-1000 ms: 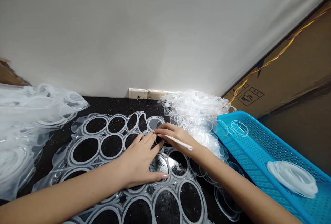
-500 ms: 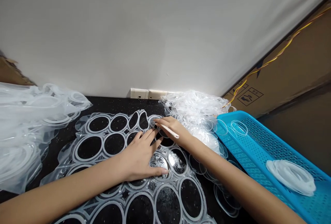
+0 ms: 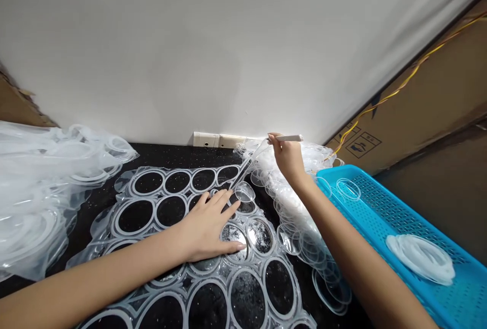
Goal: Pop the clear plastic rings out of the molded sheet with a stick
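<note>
Okay, head view, the only one. Left hand (image 3: pixel 211 230): palm down, fingers spread, nothing gripped, pressing on the translucent sheet of rings (image 3: pixel 227 277). Fingertips sit near the sheet's far right part, thumb over one of the round openings. Sheet lies flat on the black table (image 3: pixel 171 154), directly in front of the person, under the left forearm.

Right hand (image 3: pixel 289 160): raised off the table beyond the left hand, fingers closed around a slim white tool (image 3: pixel 289 138), handle end pointing right. Tip end is hard to read. A thin stretched strip (image 3: pixel 243 169) runs from the right fingertips down to the sheet beside the left fingertips (looks pulled tight; can't tell if fingers or tool tip has it). Just right of the left fingertips, a clear disc (image 3: pixel 245 192) rests over the sheet's edge.

Around that: heap of clear discs (image 3: pixel 294 207) right of the sheet, partly behind the right hand and forearm. Blue basket (image 3: pixel 353 168) further right, bundle of whitish rings (image 3: pixel 420 259) inside, couple of thin rings (image 3: pixel 349 189) at its far left corner. Left side: pile of translucent sheets (image 3: pixel 34 202), apart from the right hand. Socket plates (image 3: pixel 216 140) low on the wall (image 3: pixel 190 55).
</note>
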The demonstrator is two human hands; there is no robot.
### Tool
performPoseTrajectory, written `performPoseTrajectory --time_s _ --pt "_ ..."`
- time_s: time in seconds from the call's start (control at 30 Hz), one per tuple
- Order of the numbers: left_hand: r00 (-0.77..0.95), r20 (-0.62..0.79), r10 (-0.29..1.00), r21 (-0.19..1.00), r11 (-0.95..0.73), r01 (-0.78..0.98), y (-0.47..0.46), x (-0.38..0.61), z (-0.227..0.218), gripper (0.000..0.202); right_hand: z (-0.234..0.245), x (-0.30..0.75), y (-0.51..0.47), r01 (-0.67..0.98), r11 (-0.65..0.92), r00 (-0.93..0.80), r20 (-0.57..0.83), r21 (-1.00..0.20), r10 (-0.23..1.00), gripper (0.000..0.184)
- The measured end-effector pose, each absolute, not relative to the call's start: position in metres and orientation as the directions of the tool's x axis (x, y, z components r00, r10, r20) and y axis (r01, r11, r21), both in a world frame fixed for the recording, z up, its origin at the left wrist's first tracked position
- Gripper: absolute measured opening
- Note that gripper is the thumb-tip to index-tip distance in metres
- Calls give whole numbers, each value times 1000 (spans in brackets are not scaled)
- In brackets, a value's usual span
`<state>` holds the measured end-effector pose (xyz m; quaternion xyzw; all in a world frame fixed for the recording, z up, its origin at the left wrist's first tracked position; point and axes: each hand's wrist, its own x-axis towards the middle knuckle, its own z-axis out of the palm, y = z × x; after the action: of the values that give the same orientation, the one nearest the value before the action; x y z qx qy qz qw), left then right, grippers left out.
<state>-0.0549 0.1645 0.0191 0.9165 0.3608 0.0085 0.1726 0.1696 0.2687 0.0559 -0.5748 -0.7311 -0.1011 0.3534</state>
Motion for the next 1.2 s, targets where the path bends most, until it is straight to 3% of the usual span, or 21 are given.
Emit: performPoseTrajectory --time_s 0.27,0.4,0.5,0.6,0.93,1.2 --pt "733 -131 667 303 -677 671 163 -56 20 80 81 201 271 954 159 59 679 -254 731 36" --pt "737 -128 663 255 -696 671 162 -54 18 79 82 213 245 981 139 -71 417 -134 906 37" --pt "732 -96 674 215 -704 676 162 -53 17 74 74 212 217 962 238 -191 299 -131 935 33" --pt "731 6 682 197 -717 668 163 -54 15 63 67 209 191 928 313 -250 286 -201 925 32" --pt "742 214 636 64 -767 639 185 -54 29 32 58 226 104 812 228 -123 224 -538 967 31" --pt "822 105 560 -76 -819 568 207 -27 43 16 47 238 82 664 336 -138 332 -668 933 24"
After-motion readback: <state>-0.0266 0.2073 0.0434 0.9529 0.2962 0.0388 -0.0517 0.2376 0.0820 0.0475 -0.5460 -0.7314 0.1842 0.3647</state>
